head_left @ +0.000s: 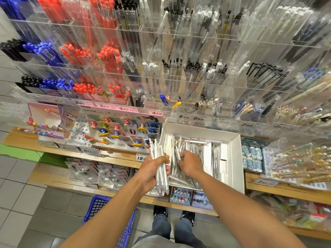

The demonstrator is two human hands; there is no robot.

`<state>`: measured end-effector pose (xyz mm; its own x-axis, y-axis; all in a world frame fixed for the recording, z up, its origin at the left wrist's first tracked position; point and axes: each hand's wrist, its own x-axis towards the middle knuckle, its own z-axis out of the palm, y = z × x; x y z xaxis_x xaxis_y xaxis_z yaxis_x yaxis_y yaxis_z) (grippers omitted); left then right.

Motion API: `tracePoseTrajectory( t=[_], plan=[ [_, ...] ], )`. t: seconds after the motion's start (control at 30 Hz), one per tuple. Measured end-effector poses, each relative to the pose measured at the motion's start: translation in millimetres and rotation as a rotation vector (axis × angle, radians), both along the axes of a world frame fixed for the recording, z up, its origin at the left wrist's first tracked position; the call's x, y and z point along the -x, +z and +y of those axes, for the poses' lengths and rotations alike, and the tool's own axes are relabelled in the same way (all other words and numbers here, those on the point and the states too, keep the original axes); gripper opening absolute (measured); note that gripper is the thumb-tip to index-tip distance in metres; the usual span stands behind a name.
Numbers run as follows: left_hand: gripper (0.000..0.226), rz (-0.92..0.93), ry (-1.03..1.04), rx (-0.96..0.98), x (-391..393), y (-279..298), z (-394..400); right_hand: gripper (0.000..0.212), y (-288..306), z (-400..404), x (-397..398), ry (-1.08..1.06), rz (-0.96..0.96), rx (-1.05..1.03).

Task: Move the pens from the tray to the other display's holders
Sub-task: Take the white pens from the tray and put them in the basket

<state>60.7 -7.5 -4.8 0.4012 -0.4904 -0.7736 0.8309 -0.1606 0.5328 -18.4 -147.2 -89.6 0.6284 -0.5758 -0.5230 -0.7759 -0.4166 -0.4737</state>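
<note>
Pens, slim, white and clear-bodied: a loose heap [189, 149] is lying in the white rectangular cardboard tray [234, 158], which is sitting on the light wooden shelf [114, 156] below the wall display. A bundle of the same pens [158, 158] is standing roughly upright in the left hand [154, 169], whose fingers are curling tightly round its middle, just left of the tray's edge. Right hand [189, 162] is reaching down into the tray, fingers bent among the heaped pens; whether they are pinching any is impossible to tell through the blur. Clear acrylic holders [179, 72] are rising in tiers behind the tray, stocked with red, blue, black and clear pens. Blue plastic basket [100, 206] is resting on the grey tiled floor.
</note>
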Motion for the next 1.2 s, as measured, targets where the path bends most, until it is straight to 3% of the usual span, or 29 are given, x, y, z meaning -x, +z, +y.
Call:
tracePoseTrajectory(
  t=[0.17, 0.3, 0.47, 0.63, 0.73, 0.83, 0.93, 1.0, 1.2],
  plan=[
    [0.012, -0.007, -0.008, 0.003, 1.4, 0.9, 5.6, 0.02, -0.5, 5.1, -9.0, 0.013, 0.03, -0.027],
    [0.012, -0.017, -0.02, -0.001, 2.8, -1.2, 9.1, 0.012, -3.9, 9.1, -5.7, 0.044, 0.02, -0.104],
    [0.024, -0.019, -0.029, -0.007, 4.3, -2.8, 6.5, 0.01, 13.7, 4.0, 9.9, -0.178, -0.239, -0.196],
    [0.045, -0.033, -0.042, -0.001, 6.0, -4.7, -1.3, 0.019, 55.9, 4.4, 25.1, -0.246, -0.436, -0.621],
    [0.041, -0.022, -0.083, 0.077, 7.1, -6.0, -4.6, 0.017, 72.0, 3.4, 29.5, -0.25, -0.507, -0.732],
    [0.031, -0.011, -0.133, 0.157, 8.0, -4.7, -7.1, 0.014, 76.8, 2.0, 32.6, -0.243, -0.524, -0.736],
    [0.075, 0.035, -0.122, 0.144, 8.7, -7.4, -11.7, 0.013, 74.7, 0.4, 35.1, -0.241, -0.514, -0.667],
    [0.083, 0.055, -0.117, 0.141, 9.4, -8.8, -12.5, 0.016, 73.8, -4.1, 34.7, -0.219, -0.486, -0.659],
    [0.068, 0.056, -0.156, 0.167, 8.2, -9.4, -15.4, 0.01, 67.4, -25.4, 18.5, -0.074, -0.406, -0.612]
  ],
)
